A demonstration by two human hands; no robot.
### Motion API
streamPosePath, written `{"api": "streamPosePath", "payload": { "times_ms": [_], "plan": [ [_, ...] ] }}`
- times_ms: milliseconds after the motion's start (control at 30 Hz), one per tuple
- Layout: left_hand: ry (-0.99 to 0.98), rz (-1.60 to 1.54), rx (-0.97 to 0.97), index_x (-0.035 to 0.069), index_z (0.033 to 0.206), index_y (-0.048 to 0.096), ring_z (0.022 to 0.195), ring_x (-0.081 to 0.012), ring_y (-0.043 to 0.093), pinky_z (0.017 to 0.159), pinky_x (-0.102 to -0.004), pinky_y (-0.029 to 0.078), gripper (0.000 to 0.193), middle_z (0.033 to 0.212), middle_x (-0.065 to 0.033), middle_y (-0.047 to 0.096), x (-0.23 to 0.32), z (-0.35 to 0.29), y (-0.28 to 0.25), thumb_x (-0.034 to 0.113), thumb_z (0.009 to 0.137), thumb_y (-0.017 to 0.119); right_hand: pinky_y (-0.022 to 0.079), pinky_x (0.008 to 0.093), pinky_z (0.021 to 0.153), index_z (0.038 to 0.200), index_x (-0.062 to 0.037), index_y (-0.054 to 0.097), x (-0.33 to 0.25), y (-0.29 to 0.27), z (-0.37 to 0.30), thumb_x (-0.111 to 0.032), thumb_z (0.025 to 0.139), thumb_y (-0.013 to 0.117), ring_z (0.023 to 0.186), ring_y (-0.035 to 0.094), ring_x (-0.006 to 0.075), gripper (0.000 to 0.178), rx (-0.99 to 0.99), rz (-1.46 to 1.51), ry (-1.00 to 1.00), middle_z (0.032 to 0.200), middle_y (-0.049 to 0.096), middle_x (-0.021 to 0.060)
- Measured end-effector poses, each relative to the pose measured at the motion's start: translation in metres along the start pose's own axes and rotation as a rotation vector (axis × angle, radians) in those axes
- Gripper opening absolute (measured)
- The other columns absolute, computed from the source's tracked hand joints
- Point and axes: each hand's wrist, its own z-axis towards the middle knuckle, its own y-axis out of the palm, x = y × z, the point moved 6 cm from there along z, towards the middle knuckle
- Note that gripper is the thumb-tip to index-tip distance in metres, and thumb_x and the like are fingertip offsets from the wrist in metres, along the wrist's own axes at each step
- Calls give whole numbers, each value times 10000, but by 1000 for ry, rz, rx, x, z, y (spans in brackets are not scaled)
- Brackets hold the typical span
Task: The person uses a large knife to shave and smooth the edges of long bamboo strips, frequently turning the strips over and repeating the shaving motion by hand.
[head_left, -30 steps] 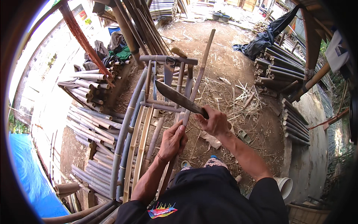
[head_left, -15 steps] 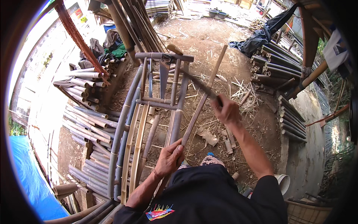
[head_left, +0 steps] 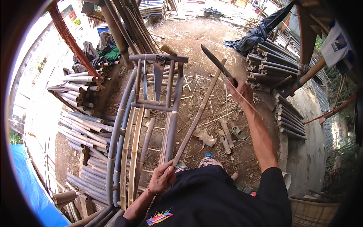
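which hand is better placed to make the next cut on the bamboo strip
Right, probably. The right hand grips the machete, raised above the bamboo strip. The left hand is busy holding the strip's lower end steady.

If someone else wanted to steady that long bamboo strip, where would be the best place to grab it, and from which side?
Probably the middle of the bamboo strip, reached from the bamboo frame side. The left hand already grips its lower end, and the right hand holds a long knife raised beside the upper end, so the middle is bare and farther from the blade.
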Motion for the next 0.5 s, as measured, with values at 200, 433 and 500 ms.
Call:
{"api": "streamPosePath", "payload": {
  "times_ms": [200,433,500],
  "plan": [
    [-18,56,-19,-48,1307,502,474,-73,455,453,-219,347,510,565,10,486,-39,-62,-35,366,1010,461,448,387,509,782,-84,684,107,-67,47,-787,855,330,647,666,229,790,191,126,538,723,692,109],
    [-4,-475,-11,130,1485,292,391,-81,352,349,-218,287,518,604,-10,424,15,58,-26,354,1029,394,365,297,292,757,-101,536,-107,28,-83,-688,926,323,388,391,70,647,-150,291,-234,540,467,-11],
    [11,-608,-54,161,1417,370,391,-83,338,340,-217,278,425,644,-12,431,29,84,-11,335,1030,404,411,300,330,745,-104,527,-147,45,-131,-666,937,352,411,453,88,619,-50,255,-508,541,490,17]
  ]
}}
